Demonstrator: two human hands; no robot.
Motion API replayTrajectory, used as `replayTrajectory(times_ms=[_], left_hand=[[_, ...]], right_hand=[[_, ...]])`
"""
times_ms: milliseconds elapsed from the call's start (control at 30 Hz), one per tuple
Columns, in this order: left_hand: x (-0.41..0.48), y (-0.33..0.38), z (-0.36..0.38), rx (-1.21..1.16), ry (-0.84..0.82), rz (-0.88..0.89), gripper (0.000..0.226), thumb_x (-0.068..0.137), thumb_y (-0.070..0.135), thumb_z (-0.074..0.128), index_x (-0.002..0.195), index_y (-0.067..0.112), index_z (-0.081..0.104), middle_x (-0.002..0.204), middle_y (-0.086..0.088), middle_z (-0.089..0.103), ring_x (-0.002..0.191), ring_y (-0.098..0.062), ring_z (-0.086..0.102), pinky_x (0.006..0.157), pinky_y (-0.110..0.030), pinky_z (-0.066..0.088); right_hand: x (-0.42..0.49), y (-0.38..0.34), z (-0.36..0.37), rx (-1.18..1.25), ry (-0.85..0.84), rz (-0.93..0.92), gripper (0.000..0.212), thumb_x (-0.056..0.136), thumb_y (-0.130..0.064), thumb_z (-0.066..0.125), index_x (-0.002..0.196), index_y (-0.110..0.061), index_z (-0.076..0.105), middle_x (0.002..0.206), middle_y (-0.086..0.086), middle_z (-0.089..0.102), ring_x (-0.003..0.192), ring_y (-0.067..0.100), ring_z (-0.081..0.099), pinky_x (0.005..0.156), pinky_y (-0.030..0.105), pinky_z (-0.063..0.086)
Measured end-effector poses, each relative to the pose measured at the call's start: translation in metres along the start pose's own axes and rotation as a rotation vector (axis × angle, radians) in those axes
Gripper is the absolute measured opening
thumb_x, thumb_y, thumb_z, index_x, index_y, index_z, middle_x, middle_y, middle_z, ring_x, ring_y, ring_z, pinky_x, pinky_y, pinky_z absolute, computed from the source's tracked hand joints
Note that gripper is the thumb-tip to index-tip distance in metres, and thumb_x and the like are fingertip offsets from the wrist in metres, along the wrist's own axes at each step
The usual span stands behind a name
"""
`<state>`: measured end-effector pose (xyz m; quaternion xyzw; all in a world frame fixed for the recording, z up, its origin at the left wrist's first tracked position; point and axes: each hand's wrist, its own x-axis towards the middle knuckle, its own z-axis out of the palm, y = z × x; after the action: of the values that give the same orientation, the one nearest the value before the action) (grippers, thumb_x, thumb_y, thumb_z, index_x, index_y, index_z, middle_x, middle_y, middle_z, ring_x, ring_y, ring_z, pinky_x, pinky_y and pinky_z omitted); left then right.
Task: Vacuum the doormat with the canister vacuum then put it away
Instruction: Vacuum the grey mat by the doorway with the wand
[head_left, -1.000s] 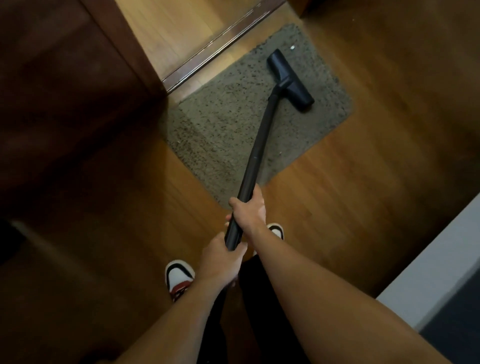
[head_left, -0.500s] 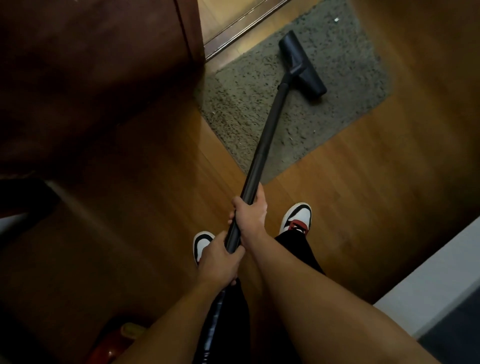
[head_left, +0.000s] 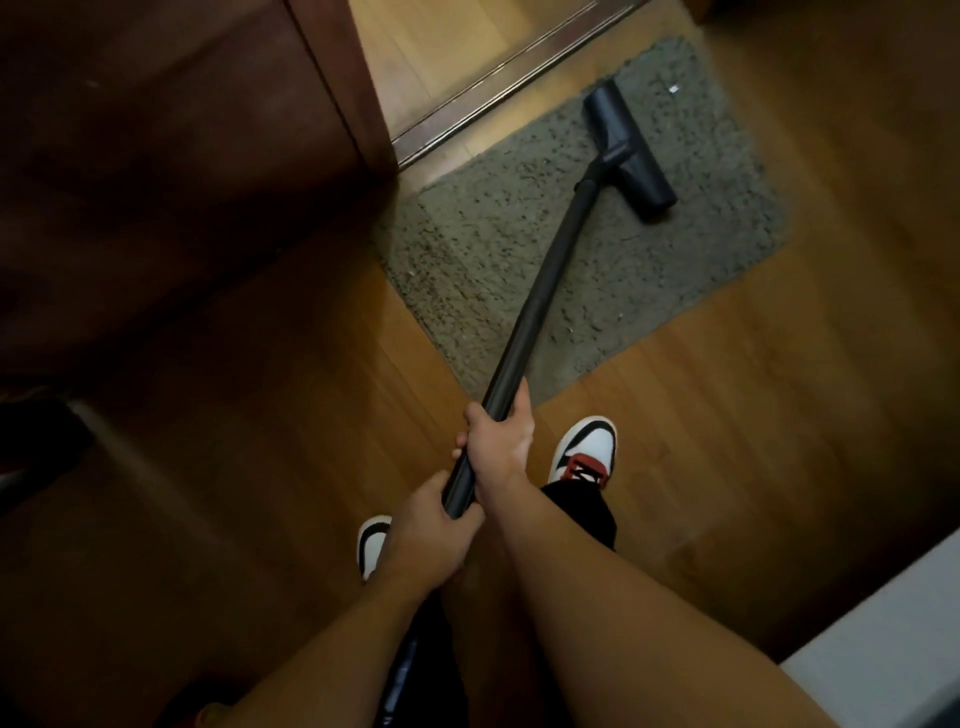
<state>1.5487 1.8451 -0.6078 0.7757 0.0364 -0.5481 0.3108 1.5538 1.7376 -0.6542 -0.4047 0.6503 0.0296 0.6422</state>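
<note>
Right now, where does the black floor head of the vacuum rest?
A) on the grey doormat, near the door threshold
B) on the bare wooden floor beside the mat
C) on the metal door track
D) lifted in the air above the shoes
A: the floor head lies flat on the doormat, in its far part near the threshold, while the left hand and right hand both grip the wand.

Both hands, right hand (head_left: 500, 441) above left hand (head_left: 426, 540), grip wand (head_left: 540, 291); nozzle (head_left: 628, 148) apparently touching doormat (head_left: 519, 234).

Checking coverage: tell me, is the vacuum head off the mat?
No, the vacuum head sits on the mat, near its far edge.
</note>
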Motion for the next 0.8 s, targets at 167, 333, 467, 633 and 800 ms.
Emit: replayTrajectory(times_ms=[167, 333, 467, 633, 800], left_hand=[[0.024, 0.052, 0.029, -0.013, 0.01, 0.021, 0.012, 0.086, 0.038, 0.069, 0.089, 0.027, 0.063, 0.072, 0.0, 0.067, 0.058, -0.01, 0.063, 0.051, -0.022, 0.045], [0.048, 0.102, 0.054, -0.055, -0.038, -0.004, 0.015, 0.089, 0.041, 0.065, 0.088, 0.027, 0.061, 0.063, -0.005, 0.063, 0.043, -0.017, 0.058, 0.043, -0.026, 0.046], [0.06, 0.131, 0.068, -0.122, -0.057, -0.014, 0.017, 0.09, 0.039, 0.067, 0.088, 0.023, 0.062, 0.065, -0.008, 0.062, 0.042, -0.019, 0.054, 0.043, -0.026, 0.046], [0.064, 0.147, 0.073, -0.133, -0.052, -0.018, 0.024, 0.089, 0.042, 0.067, 0.087, 0.019, 0.061, 0.065, -0.012, 0.061, 0.044, -0.023, 0.053, 0.044, -0.028, 0.047], [0.048, 0.136, 0.066, -0.141, -0.069, -0.04, 0.022, 0.091, 0.037, 0.066, 0.086, 0.016, 0.059, 0.056, -0.002, 0.058, 0.04, -0.017, 0.051, 0.042, -0.026, 0.044]], right_hand=[[0.034, -0.047, -0.03, -0.025, 0.008, -0.021, 0.077, 0.096, -0.008, 0.057, 0.155, -0.044, 0.024, 0.078, 0.005, 0.056, 0.046, 0.016, 0.051, 0.047, 0.029, 0.05], [0.069, -0.087, -0.055, -0.074, 0.022, -0.048, 0.076, 0.094, -0.009, 0.057, 0.155, -0.042, 0.025, 0.077, 0.005, 0.056, 0.046, 0.016, 0.053, 0.049, 0.031, 0.051], [0.087, -0.114, -0.07, -0.078, 0.014, -0.042, 0.077, 0.096, -0.01, 0.057, 0.157, -0.041, 0.021, 0.081, 0.003, 0.059, 0.044, 0.013, 0.052, 0.049, 0.028, 0.05], [0.092, -0.129, -0.076, -0.092, -0.002, -0.044, 0.077, 0.097, -0.011, 0.058, 0.157, -0.04, 0.021, 0.083, 0.003, 0.059, 0.043, 0.012, 0.051, 0.048, 0.028, 0.05], [0.08, -0.113, -0.071, -0.106, 0.002, -0.034, 0.076, 0.096, -0.011, 0.058, 0.156, -0.041, 0.022, 0.079, 0.004, 0.059, 0.043, 0.012, 0.052, 0.05, 0.03, 0.052]])
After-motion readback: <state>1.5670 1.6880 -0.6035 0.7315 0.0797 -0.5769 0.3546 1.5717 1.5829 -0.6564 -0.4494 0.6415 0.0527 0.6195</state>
